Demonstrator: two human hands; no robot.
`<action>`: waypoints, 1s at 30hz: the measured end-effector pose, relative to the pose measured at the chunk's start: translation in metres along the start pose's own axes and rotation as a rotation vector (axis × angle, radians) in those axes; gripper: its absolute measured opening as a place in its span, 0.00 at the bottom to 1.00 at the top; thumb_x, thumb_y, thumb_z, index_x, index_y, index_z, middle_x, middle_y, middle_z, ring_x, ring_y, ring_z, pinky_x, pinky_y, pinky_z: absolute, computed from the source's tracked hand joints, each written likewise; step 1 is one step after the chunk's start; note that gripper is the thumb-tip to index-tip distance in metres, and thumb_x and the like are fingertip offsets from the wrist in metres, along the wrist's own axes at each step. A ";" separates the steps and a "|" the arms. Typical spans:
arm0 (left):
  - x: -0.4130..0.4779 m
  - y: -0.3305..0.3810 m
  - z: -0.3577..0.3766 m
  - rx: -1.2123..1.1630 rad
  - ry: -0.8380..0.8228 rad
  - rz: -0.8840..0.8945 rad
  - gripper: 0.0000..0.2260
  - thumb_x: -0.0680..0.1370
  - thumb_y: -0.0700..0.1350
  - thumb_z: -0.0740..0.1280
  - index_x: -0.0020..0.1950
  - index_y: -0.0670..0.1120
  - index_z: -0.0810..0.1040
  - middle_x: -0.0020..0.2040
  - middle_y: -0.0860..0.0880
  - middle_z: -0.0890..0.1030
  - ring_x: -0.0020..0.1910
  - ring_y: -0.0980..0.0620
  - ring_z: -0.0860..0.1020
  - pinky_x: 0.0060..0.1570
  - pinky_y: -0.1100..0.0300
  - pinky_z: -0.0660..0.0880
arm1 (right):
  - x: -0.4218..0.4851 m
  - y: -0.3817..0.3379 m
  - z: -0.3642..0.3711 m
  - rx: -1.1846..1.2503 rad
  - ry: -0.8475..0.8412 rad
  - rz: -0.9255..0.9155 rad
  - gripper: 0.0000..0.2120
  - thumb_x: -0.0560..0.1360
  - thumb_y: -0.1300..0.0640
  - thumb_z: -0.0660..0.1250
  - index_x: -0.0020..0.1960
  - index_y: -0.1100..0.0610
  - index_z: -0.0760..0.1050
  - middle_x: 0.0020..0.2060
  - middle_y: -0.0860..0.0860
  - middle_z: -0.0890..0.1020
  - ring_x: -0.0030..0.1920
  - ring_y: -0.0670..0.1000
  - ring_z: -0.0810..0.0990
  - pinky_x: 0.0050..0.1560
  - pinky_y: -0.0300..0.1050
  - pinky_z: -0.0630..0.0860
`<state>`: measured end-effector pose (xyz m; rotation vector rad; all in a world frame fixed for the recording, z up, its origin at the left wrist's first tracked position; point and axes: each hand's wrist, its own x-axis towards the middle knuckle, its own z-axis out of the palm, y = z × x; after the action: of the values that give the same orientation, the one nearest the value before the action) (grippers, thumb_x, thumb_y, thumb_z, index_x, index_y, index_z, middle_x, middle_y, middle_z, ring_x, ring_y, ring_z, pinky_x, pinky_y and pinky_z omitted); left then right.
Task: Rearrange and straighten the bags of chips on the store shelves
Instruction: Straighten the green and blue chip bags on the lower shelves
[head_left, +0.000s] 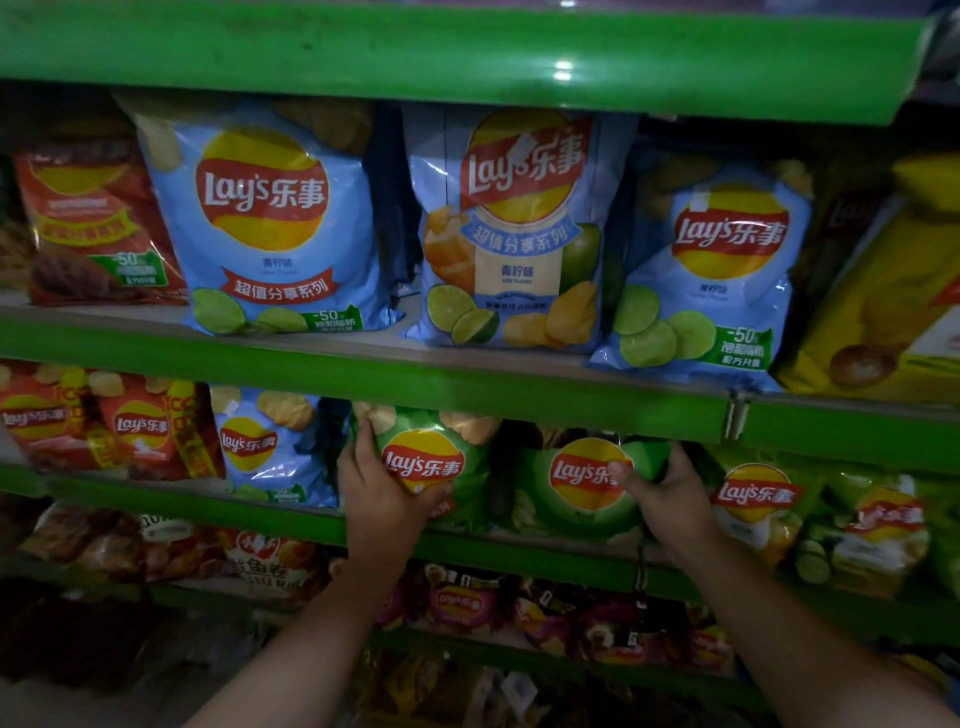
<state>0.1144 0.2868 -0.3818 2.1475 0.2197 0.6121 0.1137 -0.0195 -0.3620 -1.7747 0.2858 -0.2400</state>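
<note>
Middle shelf (363, 525), green-edged: two green chip bags side by side, both held.

Left green bag (441, 462): gripped by the left hand (382, 488) at its left edge, thumb across the front below the logo, fingers reaching up the side toward the top corner. The bag is seen tilted, its top leaning left toward the small blue bag (270, 447) just beside it.

Right green bag (576, 488): grasped by the right hand (662, 491) at its right edge, thumb pressed on the logo, fingers wrapped behind. It sits lower and farther back than its neighbour, with a dark gap between the two.

Upper shelf (363, 358): three large blue lime bags (265, 218), not touched.

Handling note, as a judgement: each bag is best turned upright from its edge, logo faced outward, and drawn to the near lip so the fronts line up. Light pressure is advised; the air-filled film may crumple and the chips may be crushed. The gap should be closed evenly.
</note>
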 end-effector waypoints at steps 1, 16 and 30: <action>0.000 -0.001 0.000 -0.007 0.009 -0.004 0.59 0.58 0.49 0.85 0.80 0.47 0.53 0.71 0.37 0.63 0.69 0.35 0.66 0.65 0.36 0.69 | -0.001 0.005 0.000 -0.008 0.009 0.015 0.28 0.71 0.54 0.74 0.68 0.51 0.68 0.48 0.44 0.78 0.49 0.50 0.78 0.47 0.43 0.76; -0.004 -0.009 -0.019 0.046 -0.216 -0.009 0.62 0.57 0.52 0.85 0.81 0.50 0.49 0.71 0.37 0.60 0.68 0.36 0.66 0.65 0.41 0.69 | -0.015 -0.001 -0.008 0.017 -0.090 0.124 0.32 0.71 0.51 0.74 0.72 0.50 0.65 0.62 0.52 0.77 0.56 0.53 0.77 0.50 0.48 0.79; -0.006 -0.008 -0.043 0.000 -0.311 0.039 0.52 0.63 0.44 0.83 0.79 0.46 0.55 0.72 0.39 0.69 0.71 0.39 0.69 0.66 0.40 0.71 | -0.046 -0.020 -0.026 0.059 -0.042 0.150 0.37 0.73 0.56 0.72 0.76 0.53 0.57 0.69 0.52 0.72 0.65 0.54 0.73 0.66 0.58 0.72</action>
<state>0.0880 0.3195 -0.3688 2.2164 0.0080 0.2927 0.0636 -0.0243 -0.3373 -1.6887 0.3766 -0.1028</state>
